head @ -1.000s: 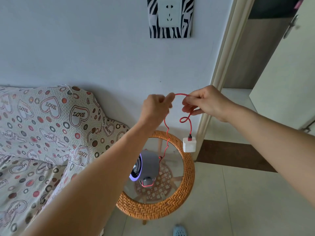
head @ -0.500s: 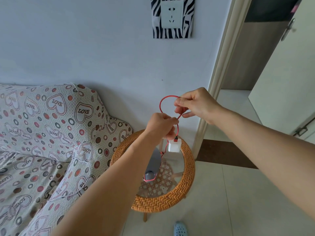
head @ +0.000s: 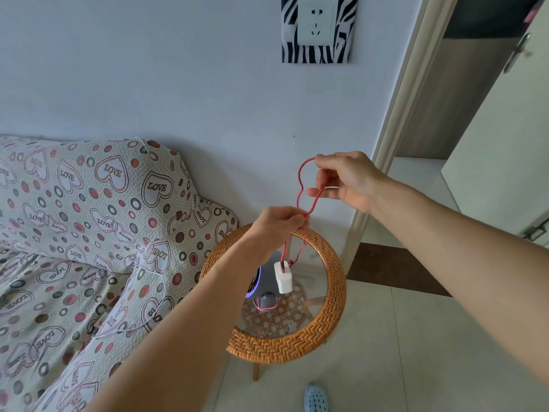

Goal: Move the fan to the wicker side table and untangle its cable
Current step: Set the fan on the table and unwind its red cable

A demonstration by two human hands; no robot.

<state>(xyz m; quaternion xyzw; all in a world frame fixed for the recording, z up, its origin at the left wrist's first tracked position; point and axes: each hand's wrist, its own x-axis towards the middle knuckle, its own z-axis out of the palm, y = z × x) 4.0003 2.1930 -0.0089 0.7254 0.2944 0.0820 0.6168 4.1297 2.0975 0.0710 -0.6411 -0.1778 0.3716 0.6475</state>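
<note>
A small grey fan (head: 266, 285) with a glowing purple ring stands on the glass top of the round wicker side table (head: 315, 343). Its thin red cable (head: 300, 185) rises from the fan into a loop in the air. My left hand (head: 279, 226) pinches the cable low on the loop, above the table's far rim. My right hand (head: 346, 181) is higher and to the right, pinching the loop's upper part. A white plug adapter (head: 283, 278) dangles on the cable's end just in front of the fan.
A sofa (head: 89, 233) with a heart-patterned cover lies left of the table. A wall socket (head: 316, 20) sits in a zebra-striped frame high on the wall. A door frame (head: 395, 138) and open doorway are at right. A blue slipper (head: 316, 398) shows on the tiled floor.
My left hand dropped from beside the right hand down toward the table, sliding along the cable. The loop between my hands grew, and the adapter hangs lower near the fan.
</note>
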